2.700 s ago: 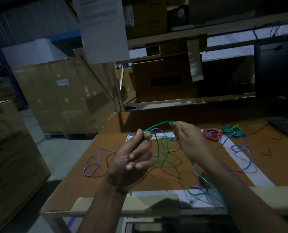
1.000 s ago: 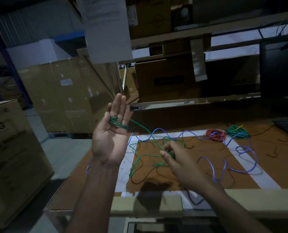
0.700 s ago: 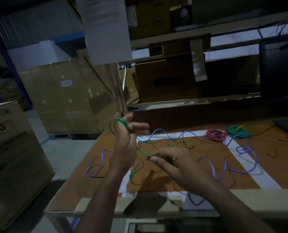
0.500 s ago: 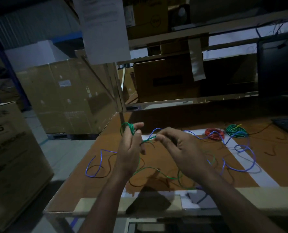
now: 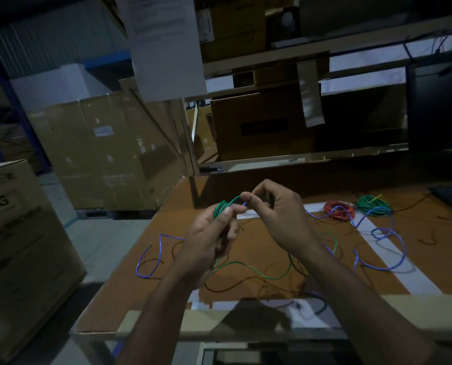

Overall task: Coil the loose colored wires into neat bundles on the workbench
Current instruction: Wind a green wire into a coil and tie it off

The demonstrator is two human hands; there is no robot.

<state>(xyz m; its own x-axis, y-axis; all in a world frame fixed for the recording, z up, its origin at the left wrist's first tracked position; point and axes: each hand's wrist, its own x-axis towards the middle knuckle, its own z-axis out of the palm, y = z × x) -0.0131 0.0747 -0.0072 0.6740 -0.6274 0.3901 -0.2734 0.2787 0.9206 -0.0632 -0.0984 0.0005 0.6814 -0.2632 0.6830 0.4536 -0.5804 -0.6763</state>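
At bench centre, green wire (image 5: 248,267) mid-coil: loops gripped by left hand (image 5: 206,248), strand pinched by right hand (image 5: 277,217).
Red bundle (image 5: 338,210) and green bundle (image 5: 372,205) finished at 2 o'clock; blue wire (image 5: 377,243) left loose.

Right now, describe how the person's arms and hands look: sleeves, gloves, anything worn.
Both forearms are bare to the frame's lower edge, with no sleeves in view. The left hand and right hand wear no gloves. No rings, watch or markings show, though the dim light could hide small details.
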